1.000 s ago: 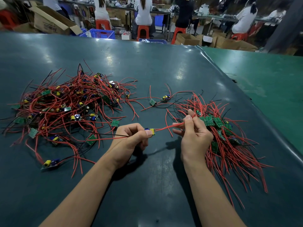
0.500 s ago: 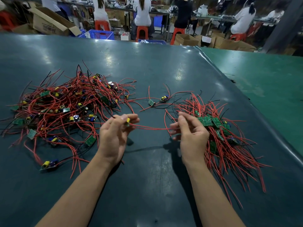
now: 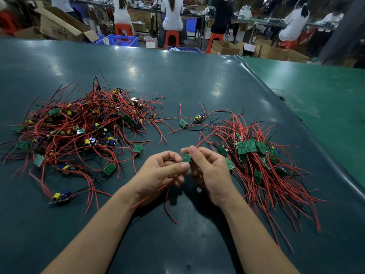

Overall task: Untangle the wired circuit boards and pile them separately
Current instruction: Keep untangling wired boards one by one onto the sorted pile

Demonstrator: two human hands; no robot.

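Board in hand: one small green circuit board [image 3: 186, 158] sits between both hands, up off the table [image 3: 197, 80], right in front of the person.
Left hand: the left hand [image 3: 158, 175] is curled, thumb tip pressing the board's lower edge, with red wires trailing out under the palm, so it's grasping the board and its leads.
Right hand: the right hand [image 3: 209, 171] pinches a red lead up top between thumb and finger, fingers curled against the board.
Piles: tangled pile [image 3: 79, 127] sits well off to the left, sorted pile [image 3: 262, 163] just right of the right hand, and two loose boards [image 3: 191, 121] lie between them further back.
What could go wrong: imo the dangling leads could snag the sorted pile's wires on the way over and drag a few boards out of line. Yanking on a lead might also stress the solder joint.
Vs a moment ago: half a second back the hands were apart with a red wire stretched between them; now they've come together and the board is bunched up between the fingers.
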